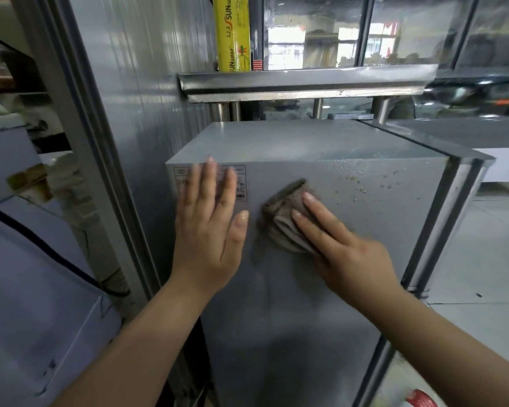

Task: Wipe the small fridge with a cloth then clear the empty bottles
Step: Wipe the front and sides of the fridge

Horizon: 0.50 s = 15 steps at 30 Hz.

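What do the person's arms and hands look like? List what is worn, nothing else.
Both forearms are bare up to the frame edge, with no sleeves in view. The left hand and right hand wear no gloves, rings, watch or bracelet. Nails are short, with a pale glossy look.

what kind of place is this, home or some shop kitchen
Probably a commercial kitchen or food shop, not a home: a stainless steel shelf above the small fridge, a large cling wrap box standing on it, and glass partitions behind.

Matt grey painted-metal fridge, rough brown cloth, shiny steel shelf
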Motion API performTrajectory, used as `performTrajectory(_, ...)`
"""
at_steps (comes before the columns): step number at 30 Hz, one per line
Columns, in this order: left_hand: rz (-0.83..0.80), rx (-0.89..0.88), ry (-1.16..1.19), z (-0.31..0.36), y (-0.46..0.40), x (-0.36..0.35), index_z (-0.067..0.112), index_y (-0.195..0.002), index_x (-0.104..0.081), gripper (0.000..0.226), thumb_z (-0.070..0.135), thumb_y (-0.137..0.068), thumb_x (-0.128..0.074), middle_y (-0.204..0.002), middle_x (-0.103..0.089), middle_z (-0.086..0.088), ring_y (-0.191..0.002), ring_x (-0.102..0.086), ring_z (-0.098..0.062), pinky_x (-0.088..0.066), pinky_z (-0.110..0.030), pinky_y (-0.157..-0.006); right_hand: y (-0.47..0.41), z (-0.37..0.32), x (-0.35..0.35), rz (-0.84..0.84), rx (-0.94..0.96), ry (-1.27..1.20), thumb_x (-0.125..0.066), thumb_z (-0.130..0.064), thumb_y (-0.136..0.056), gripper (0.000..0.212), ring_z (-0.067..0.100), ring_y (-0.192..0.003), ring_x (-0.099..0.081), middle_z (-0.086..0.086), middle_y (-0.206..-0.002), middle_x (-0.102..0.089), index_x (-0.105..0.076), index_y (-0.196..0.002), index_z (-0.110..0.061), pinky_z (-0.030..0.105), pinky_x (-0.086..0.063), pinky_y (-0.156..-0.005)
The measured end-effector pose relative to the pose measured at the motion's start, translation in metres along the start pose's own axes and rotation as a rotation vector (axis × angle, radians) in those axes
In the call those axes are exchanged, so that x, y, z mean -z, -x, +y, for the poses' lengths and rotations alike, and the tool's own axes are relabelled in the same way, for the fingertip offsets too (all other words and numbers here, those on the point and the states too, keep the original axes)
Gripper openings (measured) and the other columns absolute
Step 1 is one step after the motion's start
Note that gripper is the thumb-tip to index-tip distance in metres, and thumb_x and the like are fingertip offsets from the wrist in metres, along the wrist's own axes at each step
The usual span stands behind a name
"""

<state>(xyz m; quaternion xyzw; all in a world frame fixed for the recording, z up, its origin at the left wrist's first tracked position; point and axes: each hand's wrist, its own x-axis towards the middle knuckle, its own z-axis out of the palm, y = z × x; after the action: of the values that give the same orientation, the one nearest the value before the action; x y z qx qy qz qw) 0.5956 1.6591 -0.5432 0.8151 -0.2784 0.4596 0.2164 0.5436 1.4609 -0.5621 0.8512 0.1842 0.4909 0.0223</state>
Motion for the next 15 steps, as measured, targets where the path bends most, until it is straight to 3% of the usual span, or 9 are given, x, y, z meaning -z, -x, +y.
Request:
performTrajectory(3,-0.101,-0.141,-0.027,0.007,0.0,0.0,0.002,-0.139,-0.026,0.062,0.045,-0.098,-0.007,-0.147,-0.018,-0.012,-0.14,-0.006,-0.017,0.0,-0.034,-0.114,-0.002,0.022,0.018,0.085,-0.074,0.035,-0.046,-0.022,-0.076,0.05,0.025,-0.063,-0.069,-0.001,-0.135,-0.041,-0.045,-0.126,-0.021,0.017,-0.04,-0.041)
performTrajectory(6,-0.112,-0.134,0.011,0.022,-0.012,-0.001,0.0,-0.138,-0.027,0.065,0.047,-0.097,-0.006,-0.146,-0.02,-0.011,-0.138,-0.012,-0.022,0.0,-0.034,-0.113,-0.018,0.021,0.019,0.15,-0.193,-0.026,-0.045,-0.021,-0.075,0.054,0.031,-0.074,-0.07,0.005,-0.137,-0.041,-0.047,-0.129,-0.015,0.019,-0.043,-0.045)
performTrajectory(9,-0.082,-0.1,0.03,0.032,-0.022,-0.006,0.001,-0.137,-0.032,0.067,0.047,-0.097,-0.006,-0.145,-0.03,-0.013,-0.136,-0.016,-0.022,-0.002,-0.034,-0.113,-0.015,0.002,0.008,0.121,-0.211,-0.084,-0.045,-0.021,-0.078,0.055,0.032,-0.08,-0.07,0.006,-0.141,-0.041,-0.044,-0.132,-0.016,0.028,-0.05,-0.038)
performTrajectory(12,-0.044,-0.082,0.017,0.033,-0.023,-0.012,0.001,-0.136,-0.038,0.066,0.046,-0.098,-0.008,-0.14,-0.043,-0.018,-0.133,-0.022,-0.024,-0.003,-0.034,-0.113,0.015,0.002,0.001,-0.012,-0.123,-0.031,-0.048,-0.022,-0.079,0.056,0.025,-0.069,-0.07,-0.003,-0.149,-0.035,-0.038,-0.135,-0.024,0.024,-0.044,-0.034)
performTrajectory(15,-0.004,-0.079,-0.004,0.033,-0.023,-0.019,0.002,-0.135,-0.038,0.064,0.046,-0.098,-0.009,-0.137,-0.045,-0.02,-0.131,-0.024,-0.026,-0.005,-0.035,-0.113,0.03,0.018,0.007,0.005,-0.141,0.004,-0.06,-0.015,-0.073,0.062,0.023,-0.062,-0.069,-0.002,-0.143,-0.035,-0.041,-0.131,-0.023,0.024,-0.045,-0.035)
